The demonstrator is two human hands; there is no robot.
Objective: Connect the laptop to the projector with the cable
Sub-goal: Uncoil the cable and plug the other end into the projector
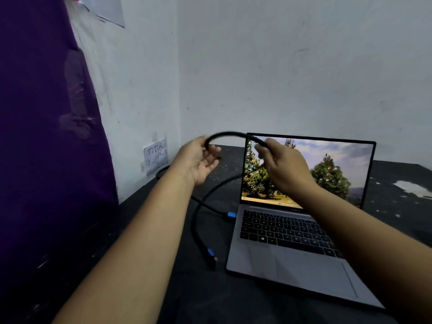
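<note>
An open grey laptop (287,260) sits on the black table, its screen lit with a tree wallpaper. A black cable (230,134) arcs in the air between my two hands, above the laptop's left corner. My left hand (198,160) holds one part of the arc loosely, palm up. My right hand (282,167) grips the other part in front of the screen. One blue-collared plug (231,215) is at the laptop's left side near the hinge. A second blue-collared plug (211,256) lies loose on the table by the laptop's front left corner. No projector is visible.
The black table (163,288) has white scuffs and a torn white patch (413,188) at the right. A purple cloth (46,136) hangs at the left. White walls meet in a corner behind, with a handwritten paper label (156,154) low on the left wall.
</note>
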